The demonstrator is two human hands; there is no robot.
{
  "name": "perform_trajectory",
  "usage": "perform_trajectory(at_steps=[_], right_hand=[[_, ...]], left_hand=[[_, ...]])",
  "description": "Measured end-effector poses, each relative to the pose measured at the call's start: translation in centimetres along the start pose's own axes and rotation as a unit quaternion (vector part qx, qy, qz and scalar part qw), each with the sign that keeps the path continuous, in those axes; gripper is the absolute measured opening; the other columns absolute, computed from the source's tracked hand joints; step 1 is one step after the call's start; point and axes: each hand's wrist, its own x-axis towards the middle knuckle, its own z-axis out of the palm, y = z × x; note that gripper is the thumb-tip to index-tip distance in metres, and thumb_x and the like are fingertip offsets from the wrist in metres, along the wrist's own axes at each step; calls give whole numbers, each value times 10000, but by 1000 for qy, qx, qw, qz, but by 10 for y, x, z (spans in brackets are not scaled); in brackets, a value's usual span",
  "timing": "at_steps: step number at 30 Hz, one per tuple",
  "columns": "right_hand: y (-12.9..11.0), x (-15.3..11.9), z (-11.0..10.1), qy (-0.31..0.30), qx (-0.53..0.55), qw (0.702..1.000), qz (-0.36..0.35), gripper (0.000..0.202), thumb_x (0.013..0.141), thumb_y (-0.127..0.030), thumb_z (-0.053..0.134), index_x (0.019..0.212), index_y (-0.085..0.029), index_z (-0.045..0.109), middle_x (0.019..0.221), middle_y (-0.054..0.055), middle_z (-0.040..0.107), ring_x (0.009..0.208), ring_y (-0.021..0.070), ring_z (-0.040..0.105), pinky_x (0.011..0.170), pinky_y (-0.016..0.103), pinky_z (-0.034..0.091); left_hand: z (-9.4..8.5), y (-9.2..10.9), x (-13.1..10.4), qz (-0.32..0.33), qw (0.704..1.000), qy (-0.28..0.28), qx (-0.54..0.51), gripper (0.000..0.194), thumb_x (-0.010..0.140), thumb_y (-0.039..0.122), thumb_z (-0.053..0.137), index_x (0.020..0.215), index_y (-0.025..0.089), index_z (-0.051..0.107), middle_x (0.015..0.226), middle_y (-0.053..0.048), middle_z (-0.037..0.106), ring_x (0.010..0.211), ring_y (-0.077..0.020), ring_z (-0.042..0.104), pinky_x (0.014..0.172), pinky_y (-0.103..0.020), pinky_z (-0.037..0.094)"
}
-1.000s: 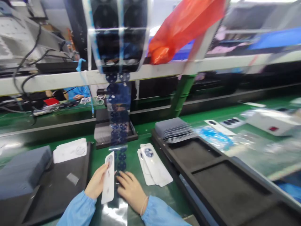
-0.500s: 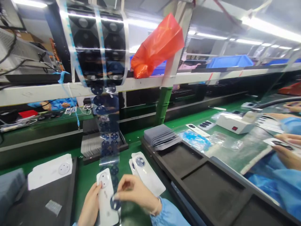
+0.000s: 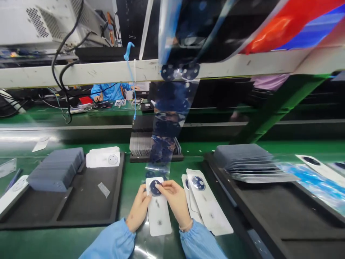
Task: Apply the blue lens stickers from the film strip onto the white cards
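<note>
A white phone-shaped panel [image 3: 159, 217] lies upright in front of me on the green table. My left hand [image 3: 139, 208] grips its upper left edge, thumb on the face. At the panel's top, my right hand [image 3: 175, 201] pinches a dark round sticker [image 3: 155, 187] that covers the camera circle. A clear strip with dark round stickers [image 3: 161, 144] hangs down behind the panel. Right of my right hand, white panels with dark camera circles [image 3: 208, 207] lie overlapped.
A black tray [image 3: 88, 207] at left holds grey sheets [image 3: 58, 169] and white panels [image 3: 102, 157]. Another black tray [image 3: 280, 208] with stacked grey sheets [image 3: 248, 162] stands at right. A person [image 3: 109, 92] works beyond the rail [image 3: 107, 73].
The view has turned left. My right hand has brought the dark sticker from beside the panel onto its camera circle. My left hand still holds the panel.
</note>
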Motion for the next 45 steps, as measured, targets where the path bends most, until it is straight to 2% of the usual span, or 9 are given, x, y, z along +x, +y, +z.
perform_trajectory(at_steps=[12,25,30,35,39,43,45], right_hand=[[4,-5,2,20,-37,999,-8,380,625,-478,836,732,-166,647,717,63,713,686,212,694,663,315,564],[3,-5,2,24,-46,998,-21,392,614,-501,834,721,-172,652,703,65,714,681,228,695,648,338,571],[5,-6,3,34,-63,997,-31,382,652,-508,807,731,-168,652,700,65,708,674,221,689,637,332,567],[5,-9,4,35,-103,990,-92,323,723,-484,760,743,-180,649,717,46,684,669,199,669,641,323,561],[5,-13,6,28,-145,977,-152,273,795,-455,706,757,-192,639,736,34,655,654,181,645,618,308,549],[5,-19,8,37,-225,946,-230,214,858,-402,650,788,-205,608,741,19,597,612,160,563,602,308,503],[7,-21,8,55,-271,924,-264,208,868,-402,640,806,-209,593,774,32,581,692,192,560,661,342,490]], left_hand=[[3,4,-5,-17,1000,1,-11,503,789,522,681,1109,195,472,847,-34,708,632,-138,618,581,-223,431],[5,6,-5,-24,999,-6,-34,520,751,524,720,1086,210,476,812,-25,706,633,-160,636,593,-242,451],[5,8,-5,-23,999,-5,-35,533,736,534,727,1070,204,477,784,-19,700,624,-152,625,592,-236,448],[7,9,-6,-18,999,2,-42,513,723,510,747,1049,209,491,849,-30,704,648,-150,634,614,-241,468],[9,9,-6,-9,999,27,-43,438,736,520,733,938,209,501,787,-8,692,569,-117,592,540,-209,429],[9,6,-6,14,999,33,-20,403,779,541,686,876,215,469,741,10,679,536,-103,572,498,-194,397],[8,5,-7,20,999,29,-16,379,804,525,668,896,219,465,800,-1,698,554,-104,588,517,-199,417]])
